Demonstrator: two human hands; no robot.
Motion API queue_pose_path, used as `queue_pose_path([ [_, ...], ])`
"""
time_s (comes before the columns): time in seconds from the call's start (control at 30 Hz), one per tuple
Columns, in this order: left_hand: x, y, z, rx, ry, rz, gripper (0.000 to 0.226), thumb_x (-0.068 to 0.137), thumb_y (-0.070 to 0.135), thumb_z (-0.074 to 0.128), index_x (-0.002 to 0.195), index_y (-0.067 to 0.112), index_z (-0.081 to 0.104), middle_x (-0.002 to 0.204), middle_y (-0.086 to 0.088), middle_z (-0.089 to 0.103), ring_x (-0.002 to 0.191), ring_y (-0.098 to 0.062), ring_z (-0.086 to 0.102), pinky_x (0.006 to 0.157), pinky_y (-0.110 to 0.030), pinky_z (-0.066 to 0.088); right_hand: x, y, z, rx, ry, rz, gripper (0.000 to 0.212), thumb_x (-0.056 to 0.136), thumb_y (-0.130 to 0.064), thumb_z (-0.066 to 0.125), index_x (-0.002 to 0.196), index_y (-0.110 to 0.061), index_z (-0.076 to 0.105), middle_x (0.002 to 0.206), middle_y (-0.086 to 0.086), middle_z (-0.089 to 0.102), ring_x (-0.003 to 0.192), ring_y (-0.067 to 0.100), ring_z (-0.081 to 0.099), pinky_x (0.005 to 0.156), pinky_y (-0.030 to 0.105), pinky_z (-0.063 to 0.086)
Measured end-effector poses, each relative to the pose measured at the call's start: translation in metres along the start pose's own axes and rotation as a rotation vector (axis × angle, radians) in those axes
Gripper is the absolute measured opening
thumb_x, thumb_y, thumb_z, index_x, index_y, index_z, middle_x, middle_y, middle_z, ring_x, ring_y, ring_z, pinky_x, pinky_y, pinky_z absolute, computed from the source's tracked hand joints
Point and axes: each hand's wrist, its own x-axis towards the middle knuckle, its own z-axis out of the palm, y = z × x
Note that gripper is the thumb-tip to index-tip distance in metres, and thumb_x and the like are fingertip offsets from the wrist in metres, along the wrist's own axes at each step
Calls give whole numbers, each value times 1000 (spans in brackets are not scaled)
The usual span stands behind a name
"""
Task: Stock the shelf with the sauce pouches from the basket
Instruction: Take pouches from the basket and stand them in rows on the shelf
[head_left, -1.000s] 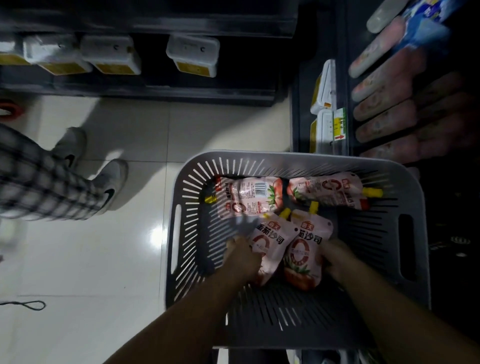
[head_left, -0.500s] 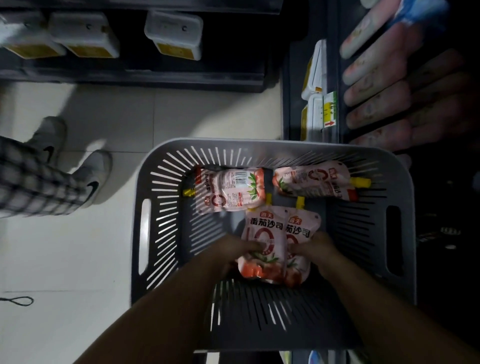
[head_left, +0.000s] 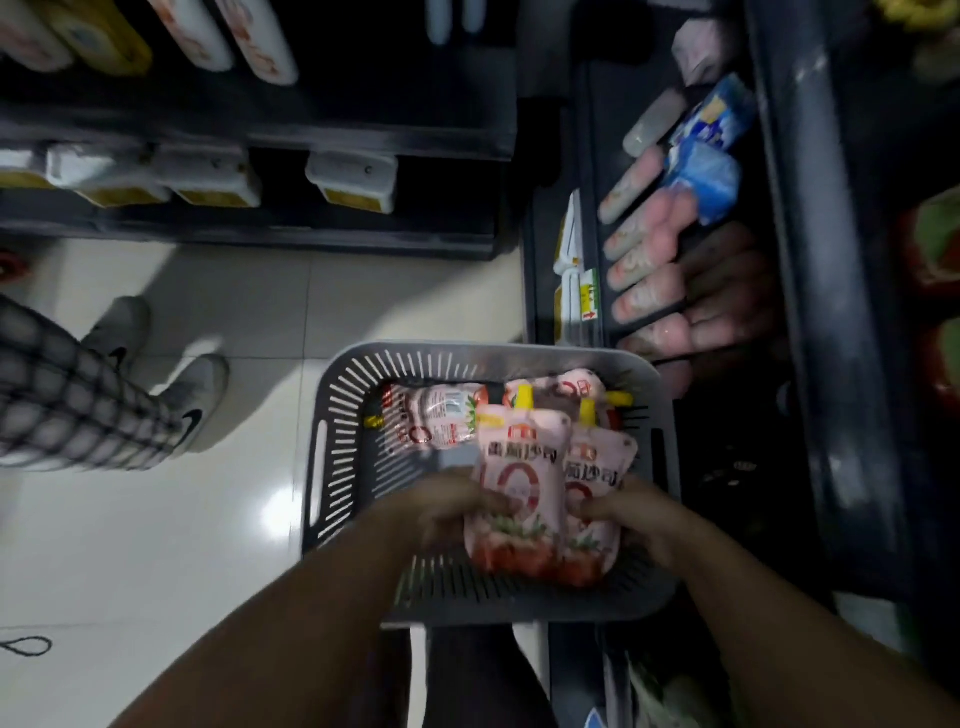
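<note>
A grey slotted basket (head_left: 332, 415) stands on the floor below me. My left hand (head_left: 447, 506) grips a pink sauce pouch with a yellow cap (head_left: 519, 483), held upright above the basket. Beside it, partly behind, a second pink pouch (head_left: 597, 467) is gripped by my right hand (head_left: 623, 506). Two more pouches lie flat at the basket's far end, one (head_left: 431, 415) on the left and another (head_left: 571, 384) on the right. The dark shelf (head_left: 589, 156) on the right holds a row of similar pink pouches (head_left: 644, 260).
Another person's checked trouser legs and grey shoes (head_left: 192, 405) stand on the pale tiled floor at left. A dark shelf unit (head_left: 311, 239) with white and yellow packs runs across the back. Blue packets (head_left: 706, 166) sit on the right shelf. A cord loop (head_left: 26, 646) lies lower left.
Both hands have brought the two pouches together and raised them out of the basket. The view has pulled back and up, showing more of the shelves.
</note>
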Motion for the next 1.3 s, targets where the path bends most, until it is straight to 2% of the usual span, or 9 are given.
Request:
queue_pose_path([
  [0.17,-57,27,7,77,-37,153,30,74,-5,63,103,2,64,93,-13,74,87,-26,72,87,-41,55,-30,-21,9,36,-14,-161,25,77,9,65,94,-9,67,91,6,73,71,13,71,72,31,58],
  [0.3,-92,39,15,176,8,291,30,79,-1,64,108,6,64,102,-11,73,90,-24,70,87,-36,55,-61,-38,18,146,-31,-255,21,79,11,60,86,-8,66,71,1,75,63,13,71,62,25,59],
  [0.4,-123,49,23,228,56,375,34,71,12,74,104,8,66,101,-11,73,92,-25,70,86,-35,55,-92,-49,24,251,-82,-340,22,71,2,63,90,-6,69,81,8,76,73,20,72,68,30,60],
  [0.57,-185,74,42,291,67,584,22,76,5,67,97,9,67,83,-5,76,73,-18,73,64,-28,59,-160,-70,40,412,-110,-453,17,80,-3,59,94,-5,67,80,10,75,69,21,73,59,31,59],
  [0.67,-234,91,62,411,15,683,24,71,6,70,94,10,68,82,-5,76,72,-18,73,63,-28,60,-202,-73,55,464,-85,-576,41,71,-17,70,110,-6,65,104,15,72,92,27,71,75,38,59],
  [0.8,-295,97,90,511,-43,820,17,74,-1,69,90,7,69,78,-7,76,69,-21,72,55,-26,58,-260,-68,80,496,37,-745,49,72,-22,76,116,-4,61,112,18,69,96,28,70,77,37,59],
  [0.9,-330,92,111,605,-119,912,20,71,-1,71,90,5,70,81,-9,76,70,-21,72,60,-27,58,-303,-56,94,532,162,-872,67,48,-29,91,105,-5,65,102,17,72,86,27,72,71,36,60],
  [1.07,-368,66,163,646,-273,962,20,70,0,71,90,5,70,80,-12,75,66,-21,72,57,-28,57,-381,-20,106,675,379,-1036,25,79,0,62,104,0,61,86,15,75,72,24,73,60,33,59],
  [1.3,-398,3,255,763,-538,923,45,56,9,86,97,3,69,91,-20,74,72,-29,73,58,-33,58,-490,62,108,749,717,-1145,31,77,-6,66,108,0,61,104,21,71,84,29,72,65,32,59],
])
